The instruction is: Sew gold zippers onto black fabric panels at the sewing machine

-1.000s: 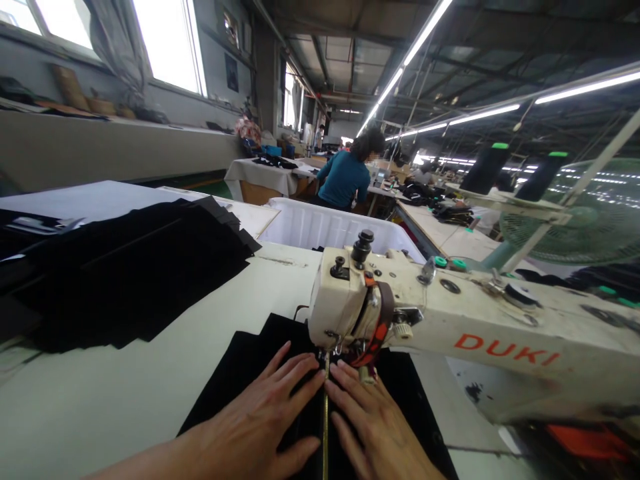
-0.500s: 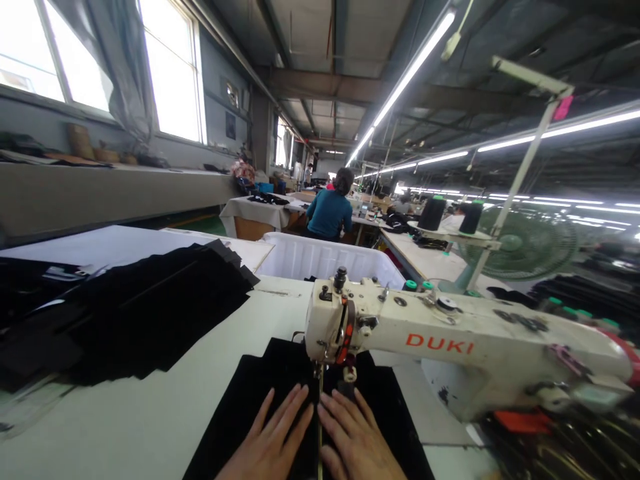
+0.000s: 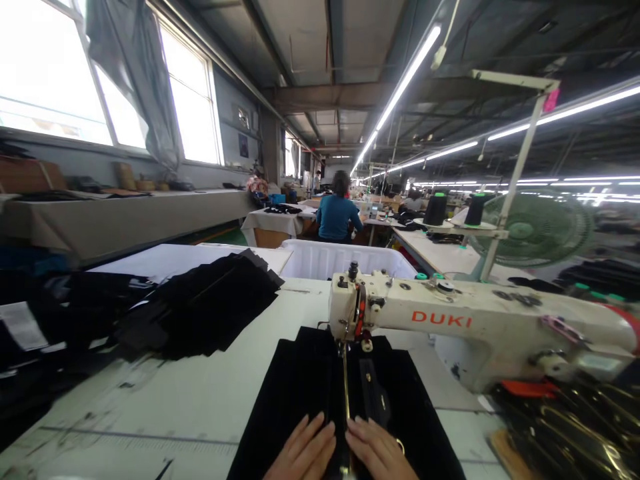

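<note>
A black fabric piece point(image 3: 300, 393) lies on the white sewing table point(image 3: 200, 400) under the needle of a white DUKI sewing machine point(image 3: 450, 327). A gold zipper line point(image 3: 345, 387) runs down the cloth's middle from the presser foot. My left hand point(image 3: 303, 453) rests flat on the cloth just left of the zipper, fingers stretched out. My right hand point(image 3: 380, 450) lies flat just right of it, fingertips near the zipper. Both hands are cut off by the bottom edge and hold nothing.
A stack of black cut pieces point(image 3: 210, 300) lies at the table's left. A white plastic bin point(image 3: 345, 257) stands behind the machine. A green fan point(image 3: 535, 230) and thread cones point(image 3: 435, 208) are at the right. A person in a teal top point(image 3: 336, 215) sits farther back.
The view has pulled back and tilted up. My hands have slid down the cloth toward me, away from the presser foot, and more fabric and zipper shows in front of the needle.
</note>
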The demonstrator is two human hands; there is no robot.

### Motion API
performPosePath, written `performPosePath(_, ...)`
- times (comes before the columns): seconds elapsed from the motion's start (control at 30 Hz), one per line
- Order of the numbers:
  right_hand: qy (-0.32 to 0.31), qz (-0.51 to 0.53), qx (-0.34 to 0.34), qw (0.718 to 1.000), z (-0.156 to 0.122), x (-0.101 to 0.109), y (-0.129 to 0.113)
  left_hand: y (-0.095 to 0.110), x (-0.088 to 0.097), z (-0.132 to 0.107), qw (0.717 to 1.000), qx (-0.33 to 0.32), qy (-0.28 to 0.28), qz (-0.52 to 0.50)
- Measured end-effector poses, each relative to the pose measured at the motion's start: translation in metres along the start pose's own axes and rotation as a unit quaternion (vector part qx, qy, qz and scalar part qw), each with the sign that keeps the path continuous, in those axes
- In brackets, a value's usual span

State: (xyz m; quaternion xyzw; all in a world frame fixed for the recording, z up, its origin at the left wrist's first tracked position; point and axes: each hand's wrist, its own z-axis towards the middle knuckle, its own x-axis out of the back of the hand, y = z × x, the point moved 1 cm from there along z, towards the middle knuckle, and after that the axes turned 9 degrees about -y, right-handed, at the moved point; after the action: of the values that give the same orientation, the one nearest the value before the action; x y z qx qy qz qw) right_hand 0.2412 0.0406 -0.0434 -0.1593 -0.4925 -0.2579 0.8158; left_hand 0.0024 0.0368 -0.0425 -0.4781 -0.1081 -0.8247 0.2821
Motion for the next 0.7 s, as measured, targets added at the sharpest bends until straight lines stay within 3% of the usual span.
performPosePath(0.1,-0.026,0.088,-0.041,0.995,0.011,0.029,-0.003,-0.001,0.031,0.004,0.979,0.087,-0.091,-0.163)
performPosePath(0.2,-0.096,0.156,-0.072,0.980,0.027,0.064,-0.002,-0.003,0.060,0.009,0.917,0.202,-0.179,-0.293)
performPosePath(0.27,-0.123,0.170,-0.077,0.975,0.038,0.085,0.003,-0.005,0.071,0.011,0.892,0.231,-0.204,-0.331)
performPosePath(0.33,-0.148,0.161,-0.070,0.973,0.045,0.098,0.005,-0.007,0.074,0.009,0.884,0.234,-0.214,-0.343)
performPosePath(0.4,-0.178,0.130,-0.053,0.974,0.046,0.097,-0.002,-0.008,0.071,0.007,0.885,0.235,-0.214,-0.341)
performPosePath(0.53,-0.212,0.042,-0.026,0.976,0.034,0.069,-0.028,-0.005,0.061,0.003,0.898,0.237,-0.191,-0.316)
performPosePath(0.7,-0.131,0.084,-0.081,0.984,0.016,0.039,-0.033,0.005,0.053,0.001,0.943,0.177,-0.152,-0.236)
